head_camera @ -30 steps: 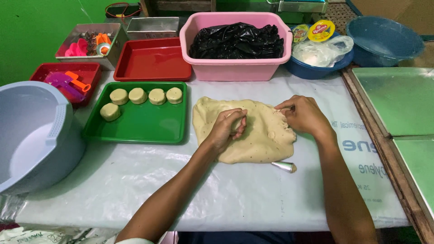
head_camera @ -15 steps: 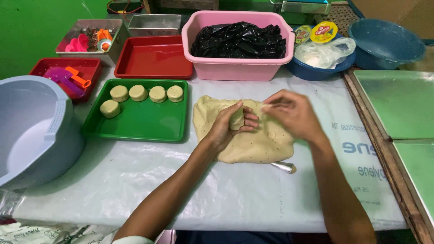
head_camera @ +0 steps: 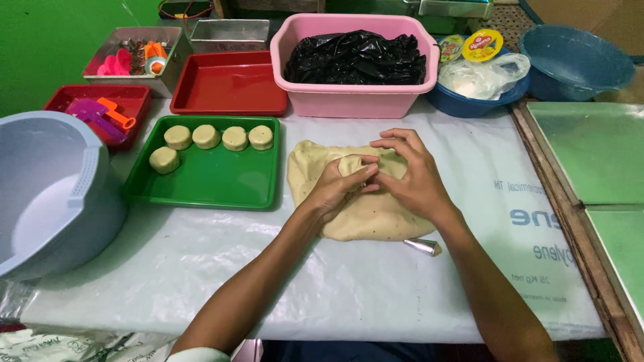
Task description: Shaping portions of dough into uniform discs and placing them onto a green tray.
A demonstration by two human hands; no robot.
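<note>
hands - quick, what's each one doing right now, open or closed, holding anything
Left hand: fingers curled shut on a small piece of dough, above the dough sheet.
Right hand: fingers bent, pinching the same piece of dough from the other side.

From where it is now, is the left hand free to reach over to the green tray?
Probably yes, once it lets go. The left hand cups a piece of dough with the right hand; the green tray lies just to its left, nothing between.
</note>
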